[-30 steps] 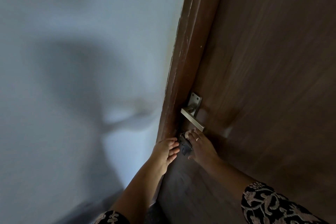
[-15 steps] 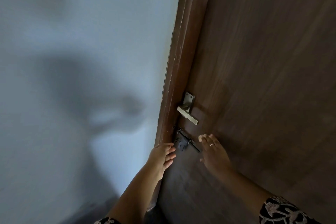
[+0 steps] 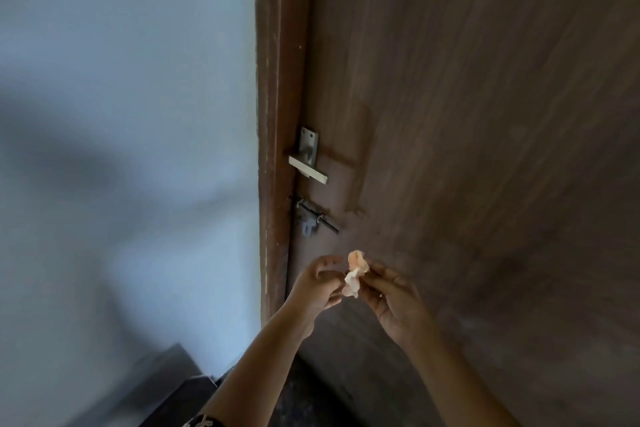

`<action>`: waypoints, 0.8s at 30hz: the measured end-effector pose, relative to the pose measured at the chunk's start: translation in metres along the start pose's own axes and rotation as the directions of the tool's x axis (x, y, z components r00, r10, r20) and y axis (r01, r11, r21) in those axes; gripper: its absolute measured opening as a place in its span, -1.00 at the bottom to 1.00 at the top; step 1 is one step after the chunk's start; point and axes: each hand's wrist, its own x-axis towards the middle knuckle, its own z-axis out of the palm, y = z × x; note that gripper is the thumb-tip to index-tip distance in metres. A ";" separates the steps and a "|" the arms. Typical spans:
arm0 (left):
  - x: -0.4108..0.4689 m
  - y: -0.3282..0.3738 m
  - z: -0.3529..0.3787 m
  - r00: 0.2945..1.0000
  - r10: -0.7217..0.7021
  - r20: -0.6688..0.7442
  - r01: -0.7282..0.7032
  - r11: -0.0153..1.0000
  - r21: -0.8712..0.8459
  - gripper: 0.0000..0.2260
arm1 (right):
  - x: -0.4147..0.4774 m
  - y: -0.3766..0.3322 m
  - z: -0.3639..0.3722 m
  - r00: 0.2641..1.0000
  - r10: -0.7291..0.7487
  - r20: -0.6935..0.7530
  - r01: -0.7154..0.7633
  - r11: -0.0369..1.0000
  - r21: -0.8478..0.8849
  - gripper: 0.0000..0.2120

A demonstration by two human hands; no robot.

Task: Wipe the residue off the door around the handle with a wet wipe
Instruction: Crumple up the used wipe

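Note:
A dark brown wooden door (image 3: 467, 114) fills the right side. Its silver lever handle (image 3: 308, 168) sits near the left edge, with a dark sliding bolt (image 3: 313, 218) just below. A reddish, damp-looking patch (image 3: 349, 156) lies on the door to the right of the handle. Below the bolt, a crumpled wet wipe (image 3: 355, 272), stained orange-brown, is pinched between both hands, away from the door. My left hand (image 3: 318, 284) grips its left side and my right hand (image 3: 394, 298) its right side.
The brown door frame (image 3: 273, 114) runs vertically left of the door. A pale blue wall (image 3: 121, 114) with soft shadows takes up the left half. A dark skirting and dark floor (image 3: 166, 388) show at the bottom.
Both hands have come off the door and frame and dropped below the bolt. They now hold the crumpled wipe together. The view has swung more upright.

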 end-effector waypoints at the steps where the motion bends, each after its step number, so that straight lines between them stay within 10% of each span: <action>1: -0.005 -0.005 0.005 1.000 0.011 0.013 -0.011 1.000 0.009 -0.65 | -0.007 0.003 -0.005 1.000 -0.009 -0.026 0.010 0.999 0.031 -0.81; 16: -0.145 -0.148 0.151 0.993 0.110 -0.041 -0.090 0.941 0.327 -0.85 | -0.216 0.069 -0.178 0.994 0.091 -0.062 -0.087 0.994 0.066 -0.67; 24: -0.212 -0.278 0.217 0.989 -0.112 0.099 0.040 0.836 0.547 -0.88 | -0.317 0.157 -0.271 0.893 0.198 -0.405 -0.265 0.957 -0.116 -0.77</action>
